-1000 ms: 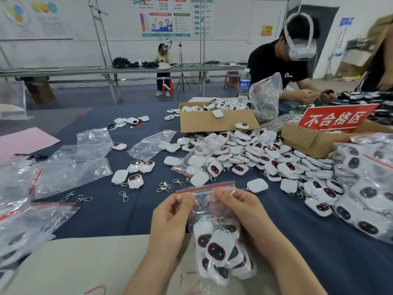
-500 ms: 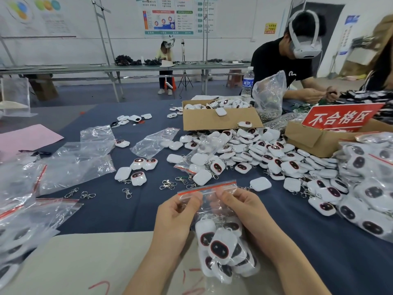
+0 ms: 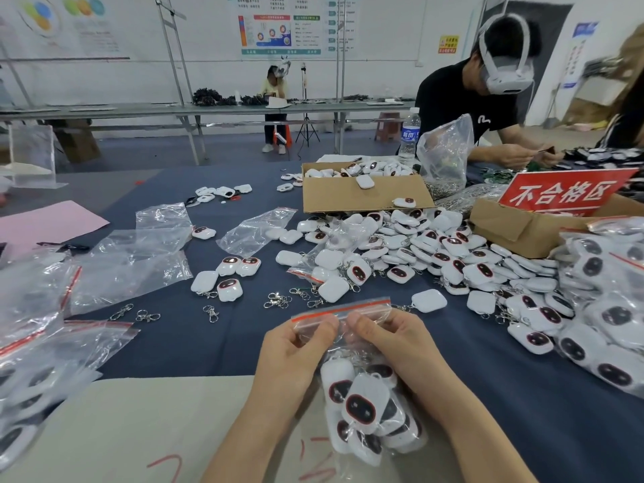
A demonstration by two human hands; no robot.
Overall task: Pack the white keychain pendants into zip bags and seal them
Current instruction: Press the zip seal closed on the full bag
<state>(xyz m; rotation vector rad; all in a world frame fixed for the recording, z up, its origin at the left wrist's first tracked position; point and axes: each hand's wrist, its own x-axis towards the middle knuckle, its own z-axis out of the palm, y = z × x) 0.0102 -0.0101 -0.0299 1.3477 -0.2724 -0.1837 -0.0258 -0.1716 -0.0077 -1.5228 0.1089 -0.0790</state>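
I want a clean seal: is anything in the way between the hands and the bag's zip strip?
Nothing visible. The left hand and right hand pinch the zip bag just under its red strip; the pendants sit lower, clear of it.

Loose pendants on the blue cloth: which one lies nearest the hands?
The lone pendant lying blank side up just beyond the right hand, beside the top of the held zip bag; the others lie farther back.

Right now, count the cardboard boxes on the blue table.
2. The left box, at the far middle of the table, holds pendants. The right box beside it bears a red sign. Others may sit out of frame.
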